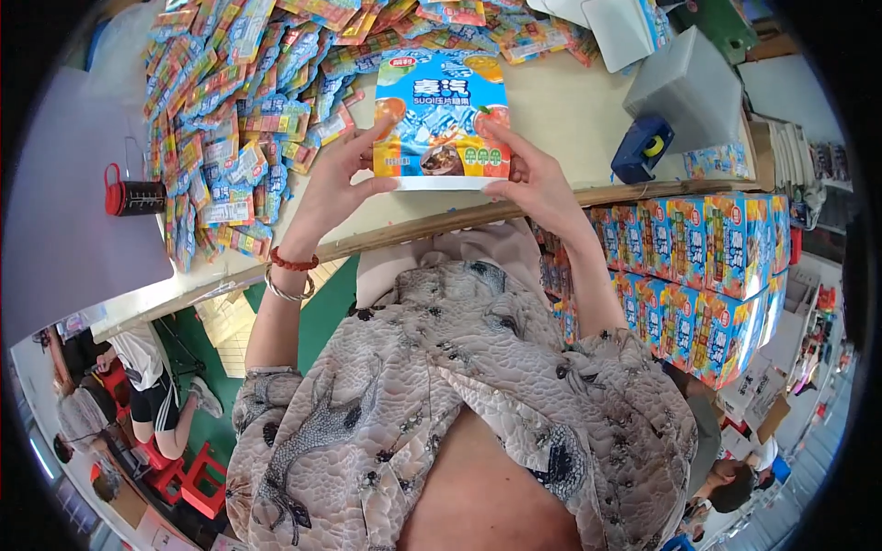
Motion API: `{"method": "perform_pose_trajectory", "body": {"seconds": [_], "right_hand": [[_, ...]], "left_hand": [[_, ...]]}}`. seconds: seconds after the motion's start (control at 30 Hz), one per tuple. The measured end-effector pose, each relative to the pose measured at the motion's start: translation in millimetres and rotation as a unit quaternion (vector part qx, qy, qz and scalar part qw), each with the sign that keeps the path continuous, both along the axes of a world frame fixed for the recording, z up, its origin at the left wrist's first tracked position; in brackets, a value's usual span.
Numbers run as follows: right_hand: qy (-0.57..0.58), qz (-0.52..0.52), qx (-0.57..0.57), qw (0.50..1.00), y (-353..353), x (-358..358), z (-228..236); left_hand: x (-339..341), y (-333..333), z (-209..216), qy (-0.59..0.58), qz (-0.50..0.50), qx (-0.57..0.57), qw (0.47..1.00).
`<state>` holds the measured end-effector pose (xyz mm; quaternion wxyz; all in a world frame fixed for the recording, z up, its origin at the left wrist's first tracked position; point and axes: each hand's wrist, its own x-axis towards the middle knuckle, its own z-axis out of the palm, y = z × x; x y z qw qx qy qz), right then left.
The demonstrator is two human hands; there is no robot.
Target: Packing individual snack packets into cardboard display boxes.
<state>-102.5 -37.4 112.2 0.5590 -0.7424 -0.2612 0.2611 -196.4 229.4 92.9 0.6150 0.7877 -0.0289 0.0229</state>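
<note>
Between my two hands is a colourful candy box (441, 124), mostly blue with orange fruit, ice and a dark bowl printed on its face. Its printed face is turned up, and a white edge shows along the side nearest me. My left hand (342, 174) grips its left side, thumb at the near corner. On the opposite side my right hand (540, 179) holds it the same way, fingers against the edge. Beyond and left of the box lies a big heap of small candy packets (248, 138) in blue, orange and yellow.
On the table's right are a blue tape dispenser (641, 149) and a translucent plastic bin (689, 87). Stacked printed boxes (689, 248) stand below the right edge. A dark cup with a red lid (133, 195) is at the left. Red stools (202, 477) and other people are farther off.
</note>
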Motion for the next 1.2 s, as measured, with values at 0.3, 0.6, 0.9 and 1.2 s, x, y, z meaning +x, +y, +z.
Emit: {"method": "perform_pose_trajectory", "body": {"seconds": [0.3, 0.6, 0.9, 1.2], "right_hand": [[-0.353, -0.063, -0.147, 0.922, 0, -20, -12], [-0.38, -0.076, -0.097, 0.917, -10, -31, -54], [-0.471, -0.111, -0.088, 0.871, -2, -38, -53], [-0.435, -0.034, -0.003, 0.9, -2, -28, -80]], "left_hand": [[-20, -19, -13, -0.197, 0.112, 0.293, 0.929], [-27, -15, -37, -0.198, 0.08, 0.241, 0.947], [-3, -15, -13, -0.257, -0.094, 0.358, 0.893], [16, -11, -41, -0.287, -0.149, 0.364, 0.873]]}}
